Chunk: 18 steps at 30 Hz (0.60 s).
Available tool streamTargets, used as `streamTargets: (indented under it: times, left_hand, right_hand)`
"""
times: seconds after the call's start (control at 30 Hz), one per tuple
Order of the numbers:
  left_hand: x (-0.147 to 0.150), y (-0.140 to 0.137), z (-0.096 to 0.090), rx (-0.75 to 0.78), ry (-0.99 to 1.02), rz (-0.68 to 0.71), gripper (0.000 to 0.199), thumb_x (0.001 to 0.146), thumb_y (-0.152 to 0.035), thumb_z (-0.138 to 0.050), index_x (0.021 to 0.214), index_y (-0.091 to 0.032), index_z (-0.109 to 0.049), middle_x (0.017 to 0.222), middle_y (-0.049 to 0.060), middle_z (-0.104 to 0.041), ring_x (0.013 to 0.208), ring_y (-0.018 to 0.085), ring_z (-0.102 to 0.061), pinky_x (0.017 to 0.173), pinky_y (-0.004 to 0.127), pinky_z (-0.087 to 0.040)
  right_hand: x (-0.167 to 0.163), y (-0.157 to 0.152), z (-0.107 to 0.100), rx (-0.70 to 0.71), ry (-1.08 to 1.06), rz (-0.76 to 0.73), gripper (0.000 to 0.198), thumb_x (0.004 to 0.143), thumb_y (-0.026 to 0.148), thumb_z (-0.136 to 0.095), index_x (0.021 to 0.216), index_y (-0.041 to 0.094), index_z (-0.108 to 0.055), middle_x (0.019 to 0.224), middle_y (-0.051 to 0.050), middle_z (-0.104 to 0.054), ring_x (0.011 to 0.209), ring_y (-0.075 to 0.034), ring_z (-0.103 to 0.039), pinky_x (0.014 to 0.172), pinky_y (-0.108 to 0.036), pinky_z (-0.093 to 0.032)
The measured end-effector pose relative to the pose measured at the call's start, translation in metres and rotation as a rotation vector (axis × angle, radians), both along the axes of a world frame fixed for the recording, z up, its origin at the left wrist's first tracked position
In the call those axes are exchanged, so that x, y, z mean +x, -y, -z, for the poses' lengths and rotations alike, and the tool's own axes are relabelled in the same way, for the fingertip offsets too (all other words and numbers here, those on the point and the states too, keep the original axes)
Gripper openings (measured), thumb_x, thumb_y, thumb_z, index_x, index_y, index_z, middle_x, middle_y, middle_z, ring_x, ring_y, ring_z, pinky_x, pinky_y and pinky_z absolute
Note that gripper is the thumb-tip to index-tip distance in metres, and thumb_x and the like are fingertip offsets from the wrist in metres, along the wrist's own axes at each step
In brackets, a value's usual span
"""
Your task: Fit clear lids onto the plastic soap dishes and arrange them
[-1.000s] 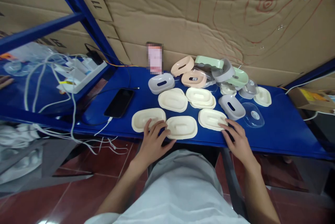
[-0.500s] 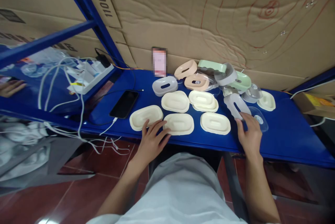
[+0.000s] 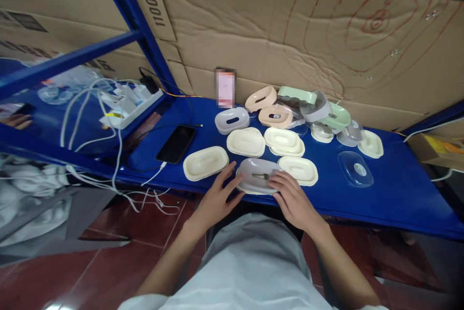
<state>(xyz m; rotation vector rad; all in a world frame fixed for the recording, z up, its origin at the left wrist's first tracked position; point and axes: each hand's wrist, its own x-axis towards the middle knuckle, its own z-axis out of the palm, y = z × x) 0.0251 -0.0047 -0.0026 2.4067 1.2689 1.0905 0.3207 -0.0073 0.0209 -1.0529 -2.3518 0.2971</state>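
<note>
A grey oval plastic lid with a long slot (image 3: 253, 167) lies over a cream oval piece (image 3: 250, 192) at the front edge of the table. My right hand (image 3: 294, 199) has its fingers on top of the lid's right end and its thumb at the near side. At the opposite end is my left hand (image 3: 219, 198), fingers spread, fingertips against the left rim. Another cream oval piece (image 3: 206, 163) lies left of it, and one more (image 3: 302, 171) sits just behind my right fingers. Further cream pieces (image 3: 245, 142) form a row behind.
Peach, green and grey slotted lids (image 3: 275, 116) are heaped against the cardboard wall. A clear plastic cover (image 3: 355, 169) lies at right. On the left are a black phone (image 3: 176, 143), a power strip (image 3: 136, 107) and white cables. Another person's hand (image 3: 16, 120) shows at far left.
My right hand has carried the grey lid from the right side leftward onto the front cream piece. The clear cover beneath it is now exposed. My left hand has shifted slightly right.
</note>
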Motion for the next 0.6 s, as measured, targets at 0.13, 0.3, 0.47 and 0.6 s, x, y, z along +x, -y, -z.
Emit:
streamTargets:
  times: [0.13,0.3,0.47,0.6]
  left_hand:
    - [0.000,-0.002,-0.001,0.036,-0.043,0.024,0.043,0.102,-0.020,-0.066,0.144,-0.028,-0.058,0.166,0.015,-0.046,0.153,0.034,-0.050,0.120,0.057,-0.053]
    - [0.000,-0.003,0.001,0.075,-0.042,0.026,0.034,0.101,-0.019,-0.069,0.135,-0.024,-0.063,0.154,0.015,-0.058,0.151,0.033,-0.051,0.118,0.057,-0.054]
    - [0.004,-0.003,-0.001,0.108,-0.009,0.028,0.044,0.101,-0.019,-0.070,0.143,-0.024,-0.059,0.159,0.017,-0.052,0.152,0.034,-0.050,0.121,0.057,-0.052]
    - [0.008,-0.005,-0.004,0.081,-0.042,0.028,0.051,0.101,-0.022,-0.069,0.150,-0.026,-0.055,0.164,0.017,-0.046,0.155,0.036,-0.046,0.121,0.059,-0.051]
  right_hand:
    - [-0.016,-0.005,-0.004,0.076,0.069,-0.090,0.038,0.108,0.017,-0.052,0.145,0.017,-0.058,0.144,-0.014,-0.067,0.149,-0.029,-0.051,0.129,-0.062,-0.041]
    - [-0.023,-0.007,-0.008,0.145,0.090,-0.086,0.034,0.107,0.023,-0.060,0.139,0.018,-0.063,0.137,-0.014,-0.071,0.143,-0.031,-0.058,0.126,-0.062,-0.046]
    - [-0.013,-0.013,-0.008,0.112,-0.012,-0.115,0.039,0.107,0.020,-0.059,0.145,0.022,-0.060,0.141,-0.013,-0.068,0.149,-0.031,-0.052,0.125,-0.060,-0.049]
    - [-0.004,-0.018,-0.006,0.056,-0.006,-0.070,0.042,0.107,0.021,-0.058,0.149,0.023,-0.057,0.148,-0.013,-0.064,0.154,-0.031,-0.047,0.126,-0.061,-0.047]
